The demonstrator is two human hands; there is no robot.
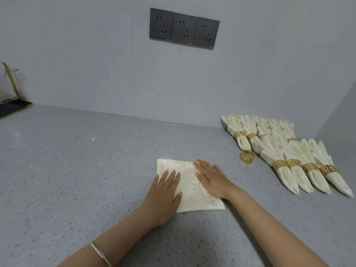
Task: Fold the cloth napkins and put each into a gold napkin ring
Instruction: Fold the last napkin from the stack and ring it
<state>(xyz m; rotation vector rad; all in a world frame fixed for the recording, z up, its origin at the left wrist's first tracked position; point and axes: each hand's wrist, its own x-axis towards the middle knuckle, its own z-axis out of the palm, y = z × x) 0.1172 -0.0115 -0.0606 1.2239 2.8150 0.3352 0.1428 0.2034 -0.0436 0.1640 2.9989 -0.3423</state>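
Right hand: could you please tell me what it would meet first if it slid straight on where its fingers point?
Past the folded napkin, the right hand would likely cross bare countertop and reach the wall; the loose gold napkin ring lies aside.

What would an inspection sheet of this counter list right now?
Surface: grey speckled counter.
Job's things: one cream napkin folded square, lying flat; one loose gold ring to its right; finished napkins in rings, in rows at the far right.
Clutter: wire rack on a dark tray, far left.
Hands: left hand and right hand both flat on the napkin, fingers straight; bracelet on the left wrist.
Cables: nothing seen.
Surroundings: grey wall with three sockets, nothing plugged in.
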